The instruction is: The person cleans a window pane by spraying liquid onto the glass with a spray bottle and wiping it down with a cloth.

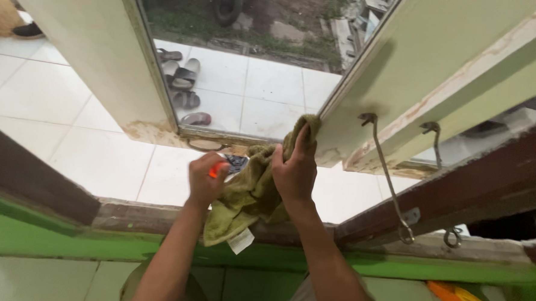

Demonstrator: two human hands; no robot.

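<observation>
Basically, right hand (295, 170) at frame centre grips a crumpled olive-green terry cloth (248, 195), pressing its top corner against the lower edge of the open cream-painted window sash (404, 72). Left hand (205, 179), just left of it, is closed around a small spray bottle with an orange trigger (228, 165), touching the cloth. Dark brown wooden sill (144, 216) sits below; metal stay hooks (387, 174) hang at right.

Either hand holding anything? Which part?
Right hand grips the green towel by its upper edge. Left hand holds a small orange-and-dark object, mostly hidden by its fingers.
</observation>
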